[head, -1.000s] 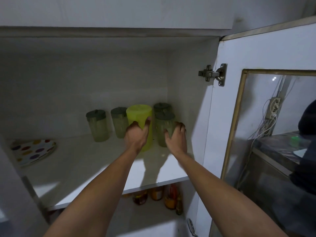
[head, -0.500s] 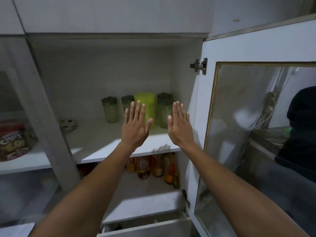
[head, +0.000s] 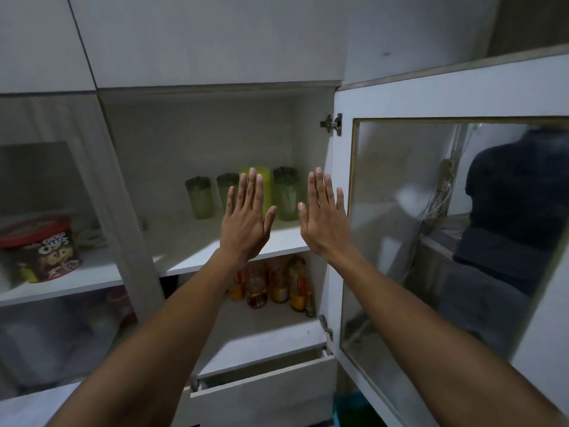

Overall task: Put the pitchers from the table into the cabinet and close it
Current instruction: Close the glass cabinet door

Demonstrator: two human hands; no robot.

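Both hands, left hand [head: 246,223] and right hand [head: 323,220], are drawn back empty, fingers spread; pitchers [head: 286,195] are shelved, cabinet door [head: 431,97] is left open.

- Four pitchers stand upright in a row at the back of the cabinet's [head: 314,167] upper shelf [head: 197,251].
- Three pale green pitchers with dark lids: left [head: 200,197], next [head: 226,191], right [head: 286,195].
- A bright yellow-green pitcher [head: 267,186] stands between them, partly hidden.
- The glass cabinet door [head: 431,97] hangs wide open at the right.
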